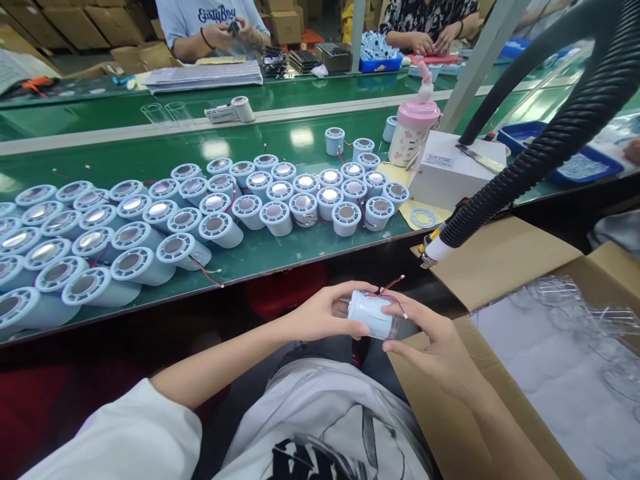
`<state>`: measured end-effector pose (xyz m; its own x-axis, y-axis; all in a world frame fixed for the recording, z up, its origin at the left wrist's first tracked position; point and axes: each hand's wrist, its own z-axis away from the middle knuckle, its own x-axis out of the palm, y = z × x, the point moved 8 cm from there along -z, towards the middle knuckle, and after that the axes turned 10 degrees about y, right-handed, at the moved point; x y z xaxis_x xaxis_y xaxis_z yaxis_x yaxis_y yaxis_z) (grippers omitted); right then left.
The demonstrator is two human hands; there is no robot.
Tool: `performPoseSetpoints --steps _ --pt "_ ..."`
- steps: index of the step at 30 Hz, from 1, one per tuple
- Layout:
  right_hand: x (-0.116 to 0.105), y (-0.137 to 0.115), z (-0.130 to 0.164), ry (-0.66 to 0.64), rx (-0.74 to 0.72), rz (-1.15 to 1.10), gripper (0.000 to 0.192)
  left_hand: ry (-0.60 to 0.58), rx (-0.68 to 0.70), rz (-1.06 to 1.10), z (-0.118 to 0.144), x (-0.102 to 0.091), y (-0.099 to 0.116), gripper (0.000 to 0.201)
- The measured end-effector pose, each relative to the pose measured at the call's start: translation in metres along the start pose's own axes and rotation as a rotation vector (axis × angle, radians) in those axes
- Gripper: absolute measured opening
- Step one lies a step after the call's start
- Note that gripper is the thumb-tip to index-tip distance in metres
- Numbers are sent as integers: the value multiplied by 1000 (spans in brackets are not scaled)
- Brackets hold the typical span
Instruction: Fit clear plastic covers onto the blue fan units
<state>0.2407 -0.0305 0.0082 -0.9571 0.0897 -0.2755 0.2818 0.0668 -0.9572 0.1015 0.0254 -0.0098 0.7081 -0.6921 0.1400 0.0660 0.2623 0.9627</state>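
Observation:
A pale blue cylindrical part with red and purple wires lies sideways between both hands, just below the bench edge and above my lap. My left hand grips its left end with thumb and fingers. My right hand holds its right end, fingertips on the clear rim. Several matching blue cylinders with round metal faces stand packed in rows on the green bench in front of me.
An open cardboard box lined with clear plastic sits at my right. A black corrugated hose arcs down to a nozzle by the bench edge. A pink bottle and white box stand on the bench. Two other people work across the far table.

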Motion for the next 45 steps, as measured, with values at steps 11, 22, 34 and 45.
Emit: performPoseSetpoints --steps 11,22,34,45 --pt "-3 15 15 -33 238 -162 35 -113 364 -308 12 11 33 75" --pt "4 21 13 -81 346 -382 35 -121 391 -274 14 13 37 75" --pt "11 35 15 -21 508 -523 37 -112 342 -305 15 12 33 75" --pt "30 32 21 -53 703 -571 60 -121 342 -281 17 15 33 73"
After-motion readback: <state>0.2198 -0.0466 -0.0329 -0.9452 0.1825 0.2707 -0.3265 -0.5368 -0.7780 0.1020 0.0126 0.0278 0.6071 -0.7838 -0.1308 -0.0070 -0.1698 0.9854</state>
